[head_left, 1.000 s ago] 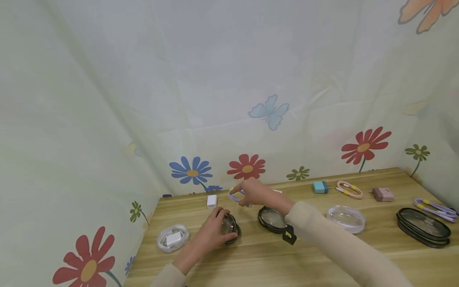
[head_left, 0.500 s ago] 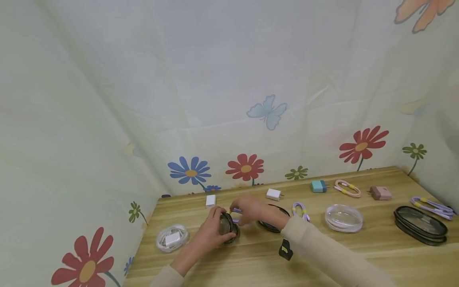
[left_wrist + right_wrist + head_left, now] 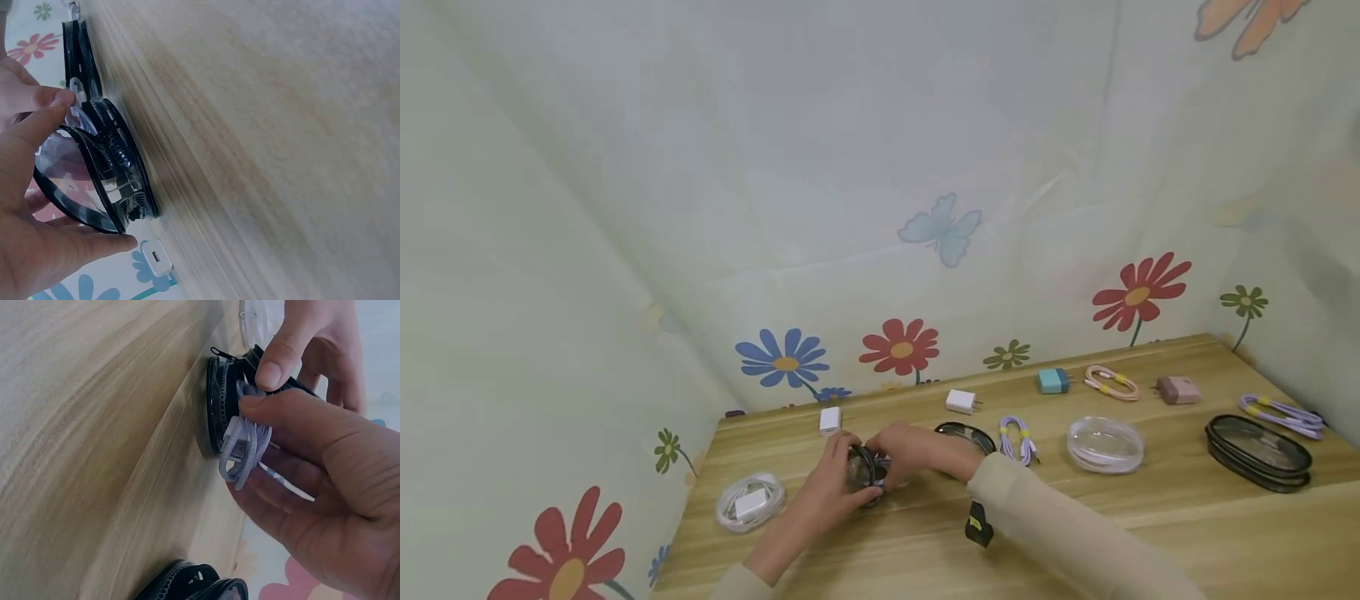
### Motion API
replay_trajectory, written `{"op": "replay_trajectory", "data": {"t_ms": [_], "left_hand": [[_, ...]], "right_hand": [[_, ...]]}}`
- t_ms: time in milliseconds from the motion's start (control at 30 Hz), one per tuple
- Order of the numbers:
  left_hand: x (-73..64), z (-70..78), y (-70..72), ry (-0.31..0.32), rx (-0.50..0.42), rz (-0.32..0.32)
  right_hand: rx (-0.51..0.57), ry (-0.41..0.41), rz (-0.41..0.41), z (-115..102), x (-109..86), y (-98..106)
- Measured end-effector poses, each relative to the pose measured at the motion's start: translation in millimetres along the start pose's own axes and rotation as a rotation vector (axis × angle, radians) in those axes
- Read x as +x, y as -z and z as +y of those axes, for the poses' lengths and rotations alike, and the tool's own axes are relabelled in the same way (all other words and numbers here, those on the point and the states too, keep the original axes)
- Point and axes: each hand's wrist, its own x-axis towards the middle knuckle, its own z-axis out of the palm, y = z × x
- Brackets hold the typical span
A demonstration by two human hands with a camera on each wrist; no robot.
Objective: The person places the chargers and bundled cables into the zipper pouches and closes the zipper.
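Note:
My left hand (image 3: 829, 483) holds a small round zip pouch (image 3: 117, 156) with clear faces and black trim, its lid raised. The thumb and fingers grip that lid by its edge in the left wrist view. My right hand (image 3: 917, 450) pinches a coiled lavender charging cable (image 3: 247, 450) between thumb and fingers, at the opening of the pouch. Part of the coil lies inside the black rim, and a white connector end shows below the fingers. Behind the two hands stands a white charger plug (image 3: 830, 421).
On the wooden table are a white-trimmed pouch (image 3: 730, 508) with a charger on it, another black pouch (image 3: 964, 435), a white plug (image 3: 961, 402), a lavender cable (image 3: 1017, 442), a clear pouch (image 3: 1105, 446), a teal plug (image 3: 1052, 381), a peach cable (image 3: 1112, 383) and a pink plug (image 3: 1178, 390).
My right hand has brought the lavender cable from the back of the table down and toward me to the pouch. My left hand keeps its grip on the pouch.

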Motion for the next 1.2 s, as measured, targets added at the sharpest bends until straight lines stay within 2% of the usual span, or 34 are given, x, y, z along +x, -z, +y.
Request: {"op": "replay_trajectory", "data": {"t_ms": [233, 433, 533, 667, 833, 933, 1067, 1133, 1200], "left_hand": [[-1.5, -4.0, 2.1, -0.081, -0.025, -0.011], [-4.1, -5.5, 3.5, -0.053, -0.039, -0.038], [-5.9, -5.7, 5.4, -0.042, -0.041, -0.031], [-8.9, -5.7, 7.8, -0.033, -0.04, -0.013], [-10.9, -6.5, 7.9, -0.063, -0.057, 0.004], [-11.3, -6.6, 7.3, -0.089, -0.069, 0.009], [-11.4, -5.8, 7.4, -0.085, -0.074, 0.005], [-11.3, -5.3, 8.1, -0.075, -0.082, -0.001], [-11.3, -4.7, 8.9, -0.062, -0.081, -0.01]], "right_hand": [[0.031, 0.029, -0.057, 6, 6.6, -2], [0.024, 0.019, -0.079, 7, 12.8, -5], [0.017, -0.01, -0.074, 4, 16.1, -5], [0.027, -0.089, -0.075, -4, 18.9, 0], [0.052, -0.158, -0.029, -11, 23.8, 5], [0.065, -0.163, 0.017, -13, 25.9, 3], [0.072, -0.138, 0.043, -14, 25.1, 0], [0.074, -0.105, 0.007, -14, 24.5, 1], [0.095, -0.07, -0.061, -12, 24.4, 4]]}}
